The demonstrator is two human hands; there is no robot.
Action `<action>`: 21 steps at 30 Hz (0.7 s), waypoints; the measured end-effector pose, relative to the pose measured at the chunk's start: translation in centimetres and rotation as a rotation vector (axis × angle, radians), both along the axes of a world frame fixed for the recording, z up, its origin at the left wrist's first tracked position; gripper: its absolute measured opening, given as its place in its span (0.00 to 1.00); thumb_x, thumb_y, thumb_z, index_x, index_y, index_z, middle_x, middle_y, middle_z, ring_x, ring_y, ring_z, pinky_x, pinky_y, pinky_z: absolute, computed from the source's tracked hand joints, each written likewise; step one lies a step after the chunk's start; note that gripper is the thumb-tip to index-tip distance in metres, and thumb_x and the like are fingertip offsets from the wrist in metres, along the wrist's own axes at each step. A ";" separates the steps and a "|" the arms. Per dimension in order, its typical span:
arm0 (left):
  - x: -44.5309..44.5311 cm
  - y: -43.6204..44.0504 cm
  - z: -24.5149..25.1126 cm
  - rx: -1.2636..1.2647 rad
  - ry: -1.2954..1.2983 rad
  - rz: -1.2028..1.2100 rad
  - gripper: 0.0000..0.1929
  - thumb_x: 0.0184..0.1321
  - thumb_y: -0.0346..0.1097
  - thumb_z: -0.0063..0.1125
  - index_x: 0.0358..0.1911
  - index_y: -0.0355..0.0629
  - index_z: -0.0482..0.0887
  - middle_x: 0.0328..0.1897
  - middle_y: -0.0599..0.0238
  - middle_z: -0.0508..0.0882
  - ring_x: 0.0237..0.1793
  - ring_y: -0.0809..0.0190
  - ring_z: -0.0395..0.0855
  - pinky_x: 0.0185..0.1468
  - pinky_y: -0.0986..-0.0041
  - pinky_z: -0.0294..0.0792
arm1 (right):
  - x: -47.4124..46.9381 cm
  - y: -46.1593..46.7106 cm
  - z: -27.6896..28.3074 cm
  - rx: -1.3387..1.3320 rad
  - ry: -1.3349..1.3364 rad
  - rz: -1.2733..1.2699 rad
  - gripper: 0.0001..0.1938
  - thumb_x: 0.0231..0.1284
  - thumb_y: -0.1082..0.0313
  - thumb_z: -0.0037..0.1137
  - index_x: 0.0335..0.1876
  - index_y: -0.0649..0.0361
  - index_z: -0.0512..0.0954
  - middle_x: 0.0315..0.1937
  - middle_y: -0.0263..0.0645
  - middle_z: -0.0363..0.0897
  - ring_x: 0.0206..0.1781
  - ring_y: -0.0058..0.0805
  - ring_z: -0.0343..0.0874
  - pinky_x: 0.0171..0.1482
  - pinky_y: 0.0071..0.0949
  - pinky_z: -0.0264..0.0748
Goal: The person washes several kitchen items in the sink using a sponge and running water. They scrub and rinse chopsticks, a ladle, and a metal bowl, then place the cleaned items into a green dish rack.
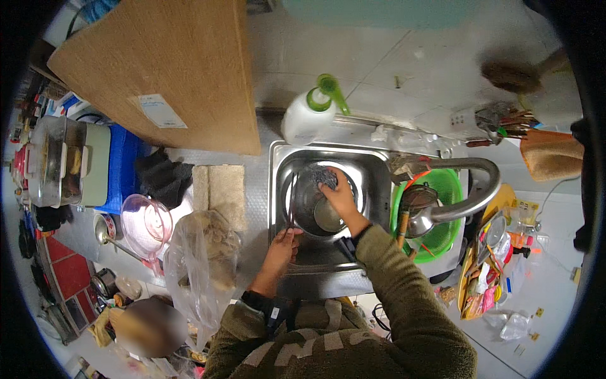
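In the stainless steel sink (pixel 275 189), my left hand (pixel 285 243) grips the lower ends of thin dark sticks, likely chopsticks (pixel 292 201), which stand out away from me over the basin's left side. A grey metal scouring pad (pixel 322 176) is in my right hand (pixel 338 192), to the right of the sticks' far ends and apart from them. Beneath both hands lies a round metal bowl or basin (pixel 310 218), partly hidden by my right hand. A white pump bottle with a green top (pixel 307 116) stands behind the sink.
To the right, a curved metal faucet (pixel 492 175) reaches over a green plastic basket (pixel 447 227) holding a strainer. A beige cloth (pixel 220 189), a clear plastic bag (pixel 189 265) and a pink transparent jug (pixel 147 222) are left of the sink. A large wooden board (pixel 189 71) rises behind.
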State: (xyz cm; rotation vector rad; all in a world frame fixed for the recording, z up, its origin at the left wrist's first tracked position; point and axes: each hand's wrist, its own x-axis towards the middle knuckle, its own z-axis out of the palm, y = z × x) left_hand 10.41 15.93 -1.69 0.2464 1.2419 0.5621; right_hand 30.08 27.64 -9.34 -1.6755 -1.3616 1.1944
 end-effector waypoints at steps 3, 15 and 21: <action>1.7 1.1 0.1 0.002 -0.061 -0.063 0.20 0.71 0.53 0.39 0.48 0.43 0.76 0.20 0.79 0.63 0.17 0.76 0.55 0.19 0.81 0.50 | -0.7 -4.2 3.9 -0.233 0.424 -0.189 0.25 0.54 0.70 0.63 0.59 0.55 0.68 0.47 0.34 0.74 0.48 0.23 0.73 0.48 0.25 0.72; 1.9 -0.2 2.2 -0.090 -0.009 -0.224 0.17 0.70 0.54 0.40 0.33 0.50 0.71 0.17 0.77 0.64 0.13 0.74 0.57 0.15 0.79 0.49 | -3.4 -2.3 -0.3 0.037 0.318 -0.342 0.21 0.51 0.82 0.59 0.51 0.60 0.66 0.30 0.34 0.74 0.31 0.23 0.74 0.34 0.21 0.70; -1.4 -3.1 2.3 -0.121 -0.015 -0.251 0.17 0.71 0.53 0.39 0.40 0.48 0.73 0.19 0.78 0.62 0.16 0.75 0.56 0.19 0.80 0.50 | 2.3 0.2 -2.4 -0.121 0.014 -0.323 0.21 0.53 0.75 0.62 0.51 0.55 0.65 0.26 0.36 0.73 0.26 0.24 0.73 0.27 0.26 0.69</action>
